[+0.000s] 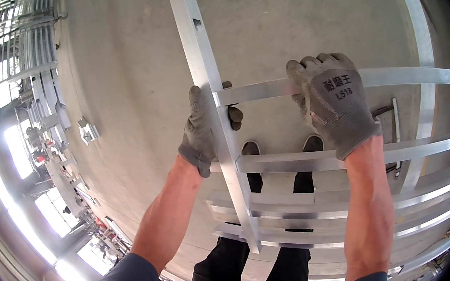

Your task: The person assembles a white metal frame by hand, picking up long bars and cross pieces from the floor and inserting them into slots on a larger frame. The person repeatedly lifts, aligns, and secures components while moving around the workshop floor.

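A long silver metal tube [201, 59] with small rectangular slots runs slantwise in front of me. My left hand [201, 132], in a grey work glove, is closed round this tube, its thumb on the left side and fingertips showing on the right. There a silver crossbar [259, 91] meets the tube. My right hand [334, 100], gloved too, grips that crossbar from above; its fingers curl over the bar. Nearer to me, a second crossbar [289, 162] also meets the tube. Several more bars lie below it, with a lower bar [295, 210] among them.
My shoes [251, 147] stand on the grey concrete floor [119, 43] beneath the bars. Racked metal frames [29, 38] line the far left. One small metal piece [88, 130] lies on the floor. Another long metal bar [425, 109] crosses at the right.
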The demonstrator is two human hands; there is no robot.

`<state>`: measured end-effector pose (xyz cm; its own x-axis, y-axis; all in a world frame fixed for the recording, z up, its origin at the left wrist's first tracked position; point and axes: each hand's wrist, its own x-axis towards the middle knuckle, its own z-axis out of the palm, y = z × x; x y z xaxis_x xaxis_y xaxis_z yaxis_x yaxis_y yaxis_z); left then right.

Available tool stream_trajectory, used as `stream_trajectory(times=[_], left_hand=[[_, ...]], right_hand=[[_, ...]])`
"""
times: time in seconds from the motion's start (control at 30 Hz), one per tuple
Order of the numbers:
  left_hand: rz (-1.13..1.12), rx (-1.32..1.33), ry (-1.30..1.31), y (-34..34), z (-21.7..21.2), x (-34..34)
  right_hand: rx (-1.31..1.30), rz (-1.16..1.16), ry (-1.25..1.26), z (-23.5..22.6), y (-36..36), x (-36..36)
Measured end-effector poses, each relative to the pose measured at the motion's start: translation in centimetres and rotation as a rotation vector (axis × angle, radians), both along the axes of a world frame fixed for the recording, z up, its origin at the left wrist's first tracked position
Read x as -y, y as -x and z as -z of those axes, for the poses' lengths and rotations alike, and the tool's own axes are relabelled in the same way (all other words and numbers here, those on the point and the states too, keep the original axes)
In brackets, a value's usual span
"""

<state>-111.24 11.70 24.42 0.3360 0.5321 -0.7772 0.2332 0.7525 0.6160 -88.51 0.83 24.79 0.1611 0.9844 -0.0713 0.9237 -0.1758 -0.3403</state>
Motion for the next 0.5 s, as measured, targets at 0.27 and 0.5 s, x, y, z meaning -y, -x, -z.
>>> stream_trajectory(times=[0.27,0.5], left_hand=[[0.051,-0.139,-0.06,-0.9,-1.1,0.7],[0.005,-0.169,-0.135,-1.2,-0.1,1.6]], right_hand=[[0.0,0.039,-0.059,0.4,0.9,-0.3],[-0.004,0.021,-0.015,0.6,3.0,-1.8]])
